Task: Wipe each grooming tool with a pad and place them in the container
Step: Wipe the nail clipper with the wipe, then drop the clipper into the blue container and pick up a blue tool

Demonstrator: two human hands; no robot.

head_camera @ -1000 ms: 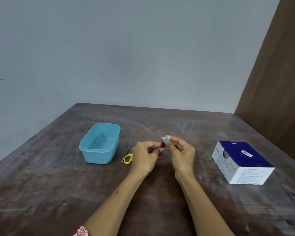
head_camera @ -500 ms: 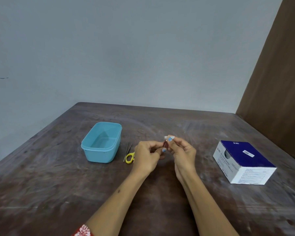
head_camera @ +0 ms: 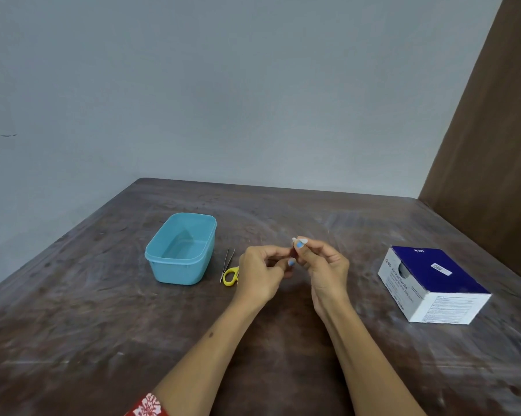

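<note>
Dark wooden bench [head_camera: 103,325] with two hands meeting above its middle.

Left hand [head_camera: 260,276] curled its fingers around a small dark red grooming tool [head_camera: 292,253], mostly hidden; right hand [head_camera: 322,265] pinched a white pad [head_camera: 298,241] against it. Light blue container [head_camera: 181,249] sat open to the left, with tweezers [head_camera: 227,262] and yellow-handled scissors [head_camera: 230,276] just beside it. A blue and white swab box [head_camera: 433,285] lay well apart on the right.

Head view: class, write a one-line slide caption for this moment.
Both hands pinch a small dark-red tool and white pad above the table, beside the empty blue container.
</note>
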